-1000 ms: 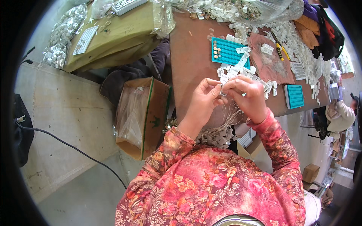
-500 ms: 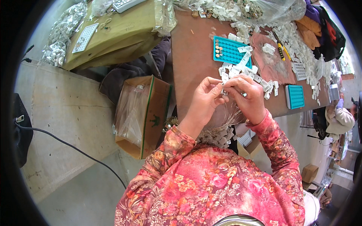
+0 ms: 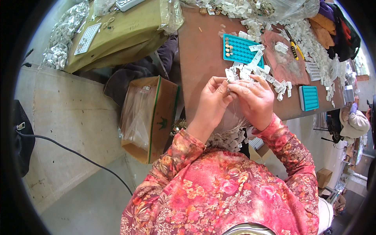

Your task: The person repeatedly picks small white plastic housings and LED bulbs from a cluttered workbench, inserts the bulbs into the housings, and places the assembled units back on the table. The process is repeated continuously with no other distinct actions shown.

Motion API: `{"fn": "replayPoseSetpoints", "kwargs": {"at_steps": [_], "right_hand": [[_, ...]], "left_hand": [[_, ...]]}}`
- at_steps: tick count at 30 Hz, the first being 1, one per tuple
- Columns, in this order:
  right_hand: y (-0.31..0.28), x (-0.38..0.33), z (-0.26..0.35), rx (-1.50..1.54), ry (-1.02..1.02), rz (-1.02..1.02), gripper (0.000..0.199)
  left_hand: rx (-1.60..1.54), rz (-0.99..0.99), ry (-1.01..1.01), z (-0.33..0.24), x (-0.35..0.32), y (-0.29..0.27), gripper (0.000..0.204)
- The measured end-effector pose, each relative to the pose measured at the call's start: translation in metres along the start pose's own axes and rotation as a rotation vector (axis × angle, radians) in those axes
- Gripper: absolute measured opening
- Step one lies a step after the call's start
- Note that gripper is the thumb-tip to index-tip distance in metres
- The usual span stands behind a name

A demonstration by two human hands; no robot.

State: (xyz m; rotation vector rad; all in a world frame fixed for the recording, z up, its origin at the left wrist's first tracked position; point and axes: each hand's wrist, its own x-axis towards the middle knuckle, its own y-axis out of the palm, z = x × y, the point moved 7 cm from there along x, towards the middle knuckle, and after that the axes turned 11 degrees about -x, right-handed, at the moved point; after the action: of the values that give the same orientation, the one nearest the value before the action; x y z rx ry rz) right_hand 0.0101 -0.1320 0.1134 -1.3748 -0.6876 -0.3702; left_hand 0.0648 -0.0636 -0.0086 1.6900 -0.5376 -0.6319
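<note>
My left hand (image 3: 212, 101) and my right hand (image 3: 255, 96) meet over the table's near edge, thumbs and fingers pinched together. Something small sits between the fingertips, but the fingers hide most of it and I cannot make it out. Small white plastic tags (image 3: 246, 71) lie in a loose pile just past the fingertips. Beyond them is a turquoise tray (image 3: 243, 47) with rows of hollows; several small round coppery pieces (image 3: 229, 50) occupy its left end. A bundle of thin pale strings with tags (image 3: 229, 139) hangs below my hands, by my lap.
A pink cloth (image 3: 282, 58) lies on the brown table (image 3: 201, 55), with yellow-and-black pliers (image 3: 294, 51) beside it. A second turquoise tray (image 3: 309, 98) sits near the right edge. Left of me stands a cardboard box (image 3: 160, 125) holding clear plastic bags. Another person (image 3: 354, 121) is at far right.
My hands have stayed together while the fingers shifted; the right fingers now stretch flatter over the left fingertips. The whole view has moved slightly.
</note>
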Motion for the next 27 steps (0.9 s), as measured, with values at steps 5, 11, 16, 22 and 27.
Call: {"fn": "replayPoseSetpoints", "kwargs": {"at_steps": [5,11,16,22,27], "right_hand": [[0.007,-0.001,-0.017,0.344,0.309,0.052,0.021],[0.007,-0.004,-0.018,0.335,0.336,0.082,0.023],[0.0,0.001,-0.011,0.229,0.179,0.035,0.023],[0.005,-0.009,-0.024,0.443,0.463,0.09,0.027],[0.005,-0.008,-0.026,0.483,0.497,0.129,0.025]], "left_hand": [[0.019,-0.022,-0.003,0.0,-0.001,-0.002,0.014],[0.048,0.038,-0.011,0.002,0.001,0.0,0.015],[0.003,0.07,-0.027,0.002,0.001,0.003,0.014],[-0.012,0.051,-0.034,0.002,-0.001,0.005,0.014],[-0.011,0.042,-0.019,0.003,0.001,0.002,0.014]]}}
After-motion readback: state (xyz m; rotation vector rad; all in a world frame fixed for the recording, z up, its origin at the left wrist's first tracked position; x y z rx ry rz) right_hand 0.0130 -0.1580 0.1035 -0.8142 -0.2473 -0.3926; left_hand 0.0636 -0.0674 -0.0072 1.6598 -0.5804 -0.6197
